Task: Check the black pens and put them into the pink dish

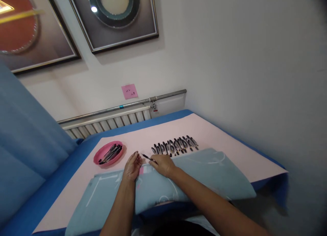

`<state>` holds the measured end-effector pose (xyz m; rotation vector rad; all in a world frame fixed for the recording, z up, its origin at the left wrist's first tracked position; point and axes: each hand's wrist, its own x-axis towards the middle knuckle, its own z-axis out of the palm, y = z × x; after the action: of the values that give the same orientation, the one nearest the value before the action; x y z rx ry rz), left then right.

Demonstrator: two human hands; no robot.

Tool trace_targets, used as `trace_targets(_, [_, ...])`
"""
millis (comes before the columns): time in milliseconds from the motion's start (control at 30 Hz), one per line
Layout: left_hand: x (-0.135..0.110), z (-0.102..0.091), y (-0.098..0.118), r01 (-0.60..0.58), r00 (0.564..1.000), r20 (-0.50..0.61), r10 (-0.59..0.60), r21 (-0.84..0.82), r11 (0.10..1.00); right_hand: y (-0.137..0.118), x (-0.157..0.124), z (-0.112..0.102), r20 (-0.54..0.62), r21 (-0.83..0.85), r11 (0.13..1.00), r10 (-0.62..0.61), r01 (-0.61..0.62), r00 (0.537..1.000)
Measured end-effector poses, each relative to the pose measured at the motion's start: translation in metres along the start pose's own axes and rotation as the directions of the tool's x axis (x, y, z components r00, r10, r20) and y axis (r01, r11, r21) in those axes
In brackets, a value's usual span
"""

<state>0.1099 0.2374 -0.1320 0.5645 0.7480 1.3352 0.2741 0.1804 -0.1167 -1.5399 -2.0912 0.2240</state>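
My right hand (pixel 162 164) is closed around a slim black pen (pixel 146 157), its thin end pointing left toward my other hand. My left hand (pixel 133 166) is raised just left of that end, fingers curled together; anything pinched in them is too small to make out. Beyond my right hand lies a row of black-and-clear pens (pixel 175 146) side by side, with small dark pieces along the near side. To the left of my hands a pink oval tray (pixel 96 157) holds several dark pens (pixel 112 153).
A pale blue folded cloth (pixel 204 176) lies along the near edge under my forearms. Pink sheeting (pixel 235 157) covers the table over a blue cloth (pixel 61 181). Behind stand a radiator (pixel 107 123) and pipe (pixel 168 95); a wall rises at right, a blue curtain (pixel 28 127) hangs left.
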Motion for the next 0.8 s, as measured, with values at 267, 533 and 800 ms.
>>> trace_targets(267, [-0.004, 0.004, 0.000, 0.018, 1.000, 0.023, -0.018, 0.007, 1.000, -0.004, 0.000, -0.002, 0.032, -0.088, 0.996, -0.009, 0.012, 0.999])
trace_targets(533, [-0.008, 0.009, -0.005, -0.006, 1.000, 0.000, 0.006, 0.072, 0.997, -0.003, -0.001, -0.002, 0.019, -0.109, 0.994, 0.005, -0.003, 1.000])
trace_targets(800, [-0.008, 0.017, -0.016, -0.068, 0.998, -0.011, 0.069, 0.112, 0.991, -0.005, -0.002, -0.002, 0.007, -0.115, 0.993, 0.017, -0.016, 1.000])
